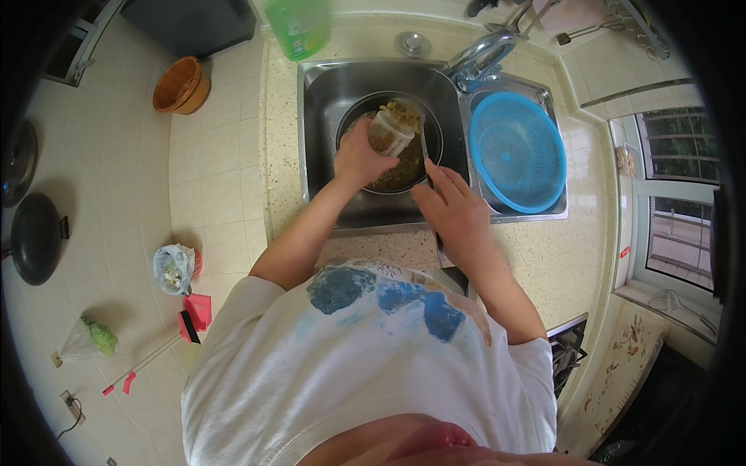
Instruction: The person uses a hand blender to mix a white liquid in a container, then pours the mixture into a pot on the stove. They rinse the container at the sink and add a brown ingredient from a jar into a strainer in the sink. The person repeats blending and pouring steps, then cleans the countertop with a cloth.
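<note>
A dark metal pot or bowl (pixel 432 109) rests in the left basin of the stainless steel sink (pixel 326 87), with brownish food or grain in liquid inside. Over it, my left hand (pixel 360 156) grips a clear plastic container (pixel 389 135) lying tilted, its mouth towards the upper right. Yellowish pieces (pixel 403 114) are at that mouth. My right hand (pixel 454 207) holds a long-handled metal utensil (pixel 424 143), which reaches up beside the container; its tip lies among the pieces, and its kind is unclear.
A blue plastic colander (pixel 517 152) sits over the right basin, below the chrome faucet (pixel 486 55). Behind the sink are a drain plug (pixel 412 44) and a green plastic container (pixel 298 29). A wooden bucket (pixel 182 87) and a lined waste bin (pixel 173 269) stand at the left.
</note>
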{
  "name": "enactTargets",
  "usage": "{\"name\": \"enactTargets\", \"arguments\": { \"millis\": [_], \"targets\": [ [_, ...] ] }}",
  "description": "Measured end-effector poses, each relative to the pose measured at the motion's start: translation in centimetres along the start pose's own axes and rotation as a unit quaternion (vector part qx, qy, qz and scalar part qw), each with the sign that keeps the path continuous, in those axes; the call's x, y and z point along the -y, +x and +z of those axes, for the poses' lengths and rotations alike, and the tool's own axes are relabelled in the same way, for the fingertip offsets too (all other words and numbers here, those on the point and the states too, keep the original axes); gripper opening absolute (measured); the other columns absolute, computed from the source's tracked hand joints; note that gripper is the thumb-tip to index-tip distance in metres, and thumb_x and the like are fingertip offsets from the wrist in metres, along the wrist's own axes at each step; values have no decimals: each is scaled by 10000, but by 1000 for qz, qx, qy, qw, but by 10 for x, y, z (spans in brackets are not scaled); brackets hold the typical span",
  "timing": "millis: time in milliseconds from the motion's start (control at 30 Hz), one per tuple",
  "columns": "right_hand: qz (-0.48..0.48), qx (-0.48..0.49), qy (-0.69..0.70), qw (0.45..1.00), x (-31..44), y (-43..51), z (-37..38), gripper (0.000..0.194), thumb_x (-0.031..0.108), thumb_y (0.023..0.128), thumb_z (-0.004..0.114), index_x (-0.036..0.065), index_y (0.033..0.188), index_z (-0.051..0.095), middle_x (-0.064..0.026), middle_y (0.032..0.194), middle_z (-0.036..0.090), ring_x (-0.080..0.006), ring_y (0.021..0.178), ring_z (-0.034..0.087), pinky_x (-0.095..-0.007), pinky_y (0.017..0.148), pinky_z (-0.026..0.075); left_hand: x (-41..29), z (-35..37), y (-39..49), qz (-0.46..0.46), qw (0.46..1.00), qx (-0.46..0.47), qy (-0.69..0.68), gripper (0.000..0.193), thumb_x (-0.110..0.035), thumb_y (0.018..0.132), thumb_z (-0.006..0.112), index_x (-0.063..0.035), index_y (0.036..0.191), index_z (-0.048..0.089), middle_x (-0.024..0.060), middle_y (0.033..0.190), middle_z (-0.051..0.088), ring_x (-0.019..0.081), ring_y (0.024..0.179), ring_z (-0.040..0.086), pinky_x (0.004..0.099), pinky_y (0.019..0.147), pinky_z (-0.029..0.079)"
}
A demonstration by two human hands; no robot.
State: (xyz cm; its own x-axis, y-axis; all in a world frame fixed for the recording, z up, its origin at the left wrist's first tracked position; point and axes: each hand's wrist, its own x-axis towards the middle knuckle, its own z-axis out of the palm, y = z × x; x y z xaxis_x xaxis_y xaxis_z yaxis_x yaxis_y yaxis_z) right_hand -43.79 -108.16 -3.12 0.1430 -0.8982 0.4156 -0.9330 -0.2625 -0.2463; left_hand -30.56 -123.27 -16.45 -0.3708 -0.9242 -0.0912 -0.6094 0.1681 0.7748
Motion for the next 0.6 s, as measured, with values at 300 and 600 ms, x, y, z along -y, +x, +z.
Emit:
{"name": "enactTargets", "arguments": {
  "millis": [300,600],
  "targets": [
    [2,-20,32,999,-2,-1,-15,153,38,785,725,67,934,706,-157,1166,703,-305,1002,697,-338,756,583,4,1,-2,24,998,-7,-51,858,-240,589,907,-38,1322,509,186,1197,657,347,1129,637,396,949,510],
    [204,-138,201,948,-23,-21,-19,99,-30,882,646,-27,961,706,-187,1107,719,-303,996,707,-329,846,544,13,-12,-16,124,976,-41,-172,877,-107,623,905,-52,1379,464,156,1297,607,295,1209,607,390,1018,490]
  ]
}}
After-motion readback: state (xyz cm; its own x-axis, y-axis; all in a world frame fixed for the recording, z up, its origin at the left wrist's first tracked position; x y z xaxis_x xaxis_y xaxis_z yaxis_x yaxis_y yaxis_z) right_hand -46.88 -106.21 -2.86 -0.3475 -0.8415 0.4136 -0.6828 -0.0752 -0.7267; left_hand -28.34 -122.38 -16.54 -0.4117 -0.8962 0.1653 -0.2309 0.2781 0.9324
